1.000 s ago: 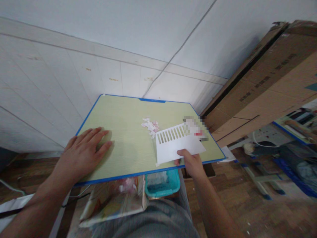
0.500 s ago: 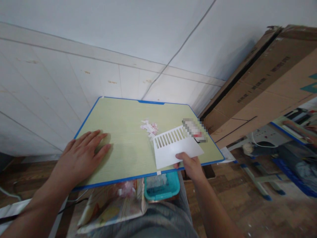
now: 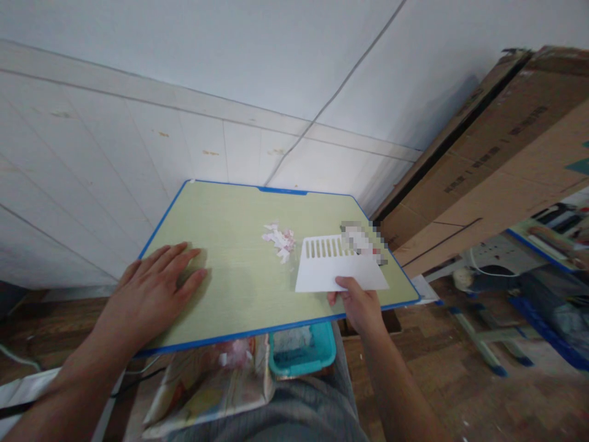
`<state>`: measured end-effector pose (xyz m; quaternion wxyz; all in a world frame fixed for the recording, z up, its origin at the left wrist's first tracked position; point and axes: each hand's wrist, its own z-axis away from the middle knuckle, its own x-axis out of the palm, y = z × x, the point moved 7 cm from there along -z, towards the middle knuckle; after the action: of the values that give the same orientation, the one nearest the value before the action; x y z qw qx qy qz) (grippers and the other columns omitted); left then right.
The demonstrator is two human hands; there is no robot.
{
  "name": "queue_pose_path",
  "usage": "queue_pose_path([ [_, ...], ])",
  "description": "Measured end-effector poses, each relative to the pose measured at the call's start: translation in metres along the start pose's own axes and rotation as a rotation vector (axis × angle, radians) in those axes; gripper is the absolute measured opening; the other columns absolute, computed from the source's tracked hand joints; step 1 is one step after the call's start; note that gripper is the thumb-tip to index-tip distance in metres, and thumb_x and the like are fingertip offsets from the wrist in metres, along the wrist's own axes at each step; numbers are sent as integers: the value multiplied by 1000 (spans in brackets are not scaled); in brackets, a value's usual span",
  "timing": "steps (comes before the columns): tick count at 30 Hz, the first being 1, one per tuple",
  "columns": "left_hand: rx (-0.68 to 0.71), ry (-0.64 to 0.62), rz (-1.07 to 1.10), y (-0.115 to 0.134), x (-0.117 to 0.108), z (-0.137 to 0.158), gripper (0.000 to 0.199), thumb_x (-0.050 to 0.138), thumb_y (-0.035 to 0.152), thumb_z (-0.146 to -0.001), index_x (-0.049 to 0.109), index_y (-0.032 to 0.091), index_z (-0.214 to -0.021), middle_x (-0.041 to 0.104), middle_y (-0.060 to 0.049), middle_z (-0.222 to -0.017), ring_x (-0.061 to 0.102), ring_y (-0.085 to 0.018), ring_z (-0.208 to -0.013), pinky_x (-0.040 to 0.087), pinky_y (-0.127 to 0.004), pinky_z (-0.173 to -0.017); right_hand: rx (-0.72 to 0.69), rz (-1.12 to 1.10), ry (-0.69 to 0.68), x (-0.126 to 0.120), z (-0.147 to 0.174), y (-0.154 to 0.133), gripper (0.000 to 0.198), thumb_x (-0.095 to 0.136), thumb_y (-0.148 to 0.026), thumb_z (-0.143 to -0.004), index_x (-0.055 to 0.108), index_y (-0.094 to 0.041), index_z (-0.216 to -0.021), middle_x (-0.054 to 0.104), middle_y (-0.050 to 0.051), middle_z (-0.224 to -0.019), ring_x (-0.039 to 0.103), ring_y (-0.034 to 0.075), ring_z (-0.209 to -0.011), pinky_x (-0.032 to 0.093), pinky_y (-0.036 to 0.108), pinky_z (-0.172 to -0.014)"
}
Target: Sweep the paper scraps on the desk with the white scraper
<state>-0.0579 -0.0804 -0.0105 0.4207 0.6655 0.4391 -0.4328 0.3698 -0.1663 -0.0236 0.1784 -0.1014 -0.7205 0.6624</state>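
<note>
My right hand (image 3: 359, 305) grips a white card with a row of long slots (image 3: 343, 270), thumb on top and fingers underneath, over the right half of the pale green tabletop (image 3: 234, 288). The card's slotted edge points toward the wall. Just left of it lies a small heap of white and pinkish paper scraps (image 3: 280, 239). My left hand (image 3: 154, 288) rests flat on the left side of the table, fingers spread, holding nothing. Near the card's far right corner is a pixelated item (image 3: 363, 240) whose kind I cannot make out.
A turquoise plastic basin (image 3: 302, 350) sits below the table's front edge, beside an open bag (image 3: 207, 383) with pinkish contents. Large cardboard boxes (image 3: 488, 166) lean at the right. A cable (image 3: 340, 86) runs down the wall. Another table (image 3: 547, 248) stands at far right.
My right hand has turned the card, swinging its left side away from me and moving it right of the scraps. A small white bit at the front edge no longer shows. My left hand stays put.
</note>
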Motion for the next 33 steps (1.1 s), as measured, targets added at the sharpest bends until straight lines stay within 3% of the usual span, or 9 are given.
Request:
queue_pose_path([
  [3,6,2,5,-1,0,0,79,27,67,-119,69,25,-170,65,-15,-184,53,-42,-177,43,-69,-144,-61,20,60,3,-8,-3,24,90,-45,-87,78,-26,-83,81,4,-73,73,26,-59,65,40,-57],
  [7,24,17,21,-1,0,1,73,31,66,-119,69,29,-169,66,-15,-183,55,-42,-176,44,-71,-143,-114,104,90,13,-12,-7,24,90,-48,-91,81,-26,-87,82,3,-72,74,26,-59,69,41,-62],
  [15,27,52,36,-2,0,1,68,36,63,-117,70,31,-166,68,-15,-181,57,-42,-174,45,-72,-143,-80,198,45,17,-13,-1,35,86,-57,-93,82,-26,-76,82,7,-70,74,27,-62,69,41,-66],
  [25,18,19,43,1,-6,-1,63,52,53,-112,73,37,-169,69,-12,-181,59,-45,-172,48,-75,-141,-61,181,46,17,-11,-7,28,87,-49,-88,81,-28,-71,80,6,-66,69,26,-61,66,40,-64],
  [29,10,-1,42,1,-5,-2,67,43,59,-116,73,29,-167,67,-15,-182,57,-44,-174,46,-73,-143,-53,235,18,17,-7,-20,33,80,-45,-84,72,-30,-56,74,6,-59,69,27,-62,67,41,-70],
  [33,4,-1,51,2,-7,-2,67,40,60,-115,73,34,-167,68,-14,-181,57,-44,-173,47,-74,-142,-45,251,-13,17,-5,-25,37,77,-45,-85,69,-30,-52,73,6,-58,70,28,-64,66,41,-71],
])
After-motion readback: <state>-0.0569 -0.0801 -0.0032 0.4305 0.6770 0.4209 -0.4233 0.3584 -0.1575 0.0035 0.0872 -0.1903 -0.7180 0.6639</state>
